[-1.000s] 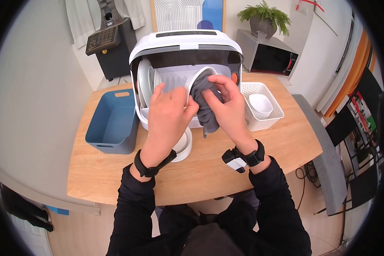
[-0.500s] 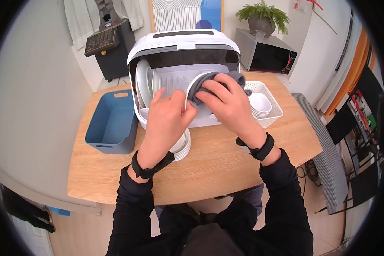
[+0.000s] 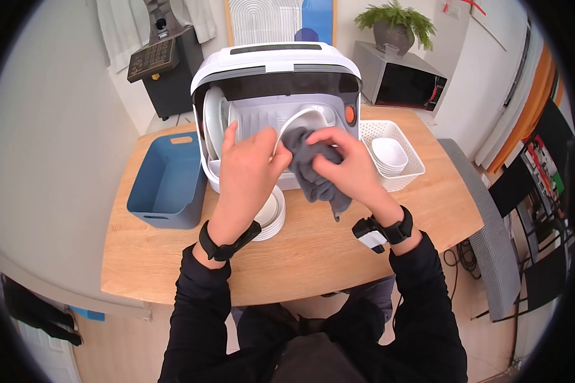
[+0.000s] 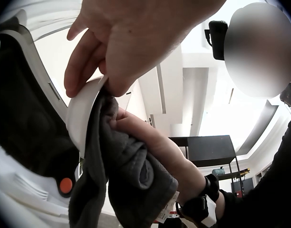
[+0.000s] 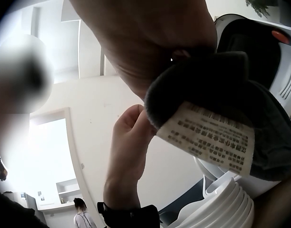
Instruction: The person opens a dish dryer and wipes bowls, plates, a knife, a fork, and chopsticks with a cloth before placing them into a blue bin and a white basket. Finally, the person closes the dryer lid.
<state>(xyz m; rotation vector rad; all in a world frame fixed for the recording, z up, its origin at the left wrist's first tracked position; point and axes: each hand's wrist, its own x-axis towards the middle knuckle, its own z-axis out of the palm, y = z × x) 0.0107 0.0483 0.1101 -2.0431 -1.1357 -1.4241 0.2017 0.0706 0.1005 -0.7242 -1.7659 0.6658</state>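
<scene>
In the head view my left hand pinches the rim of a white bowl, which is tilted on edge in front of the open dish cabinet. My right hand grips a dark grey cloth and presses it into the bowl; the cloth's loose end hangs below. The left wrist view shows the bowl's outer wall between thumb and fingers, with the cloth against its inner side. A printed label sticks out from the cloth in the right wrist view.
White plates stand upright inside the cabinet at left. A stack of small white plates sits below my left hand. A blue bin is at left; a white basket holding stacked bowls is at right.
My right hand swept the cloth up and right over the bowl's far side, then came back down toward me. My left hand keeps its pinch on the bowl, nearly in place.
</scene>
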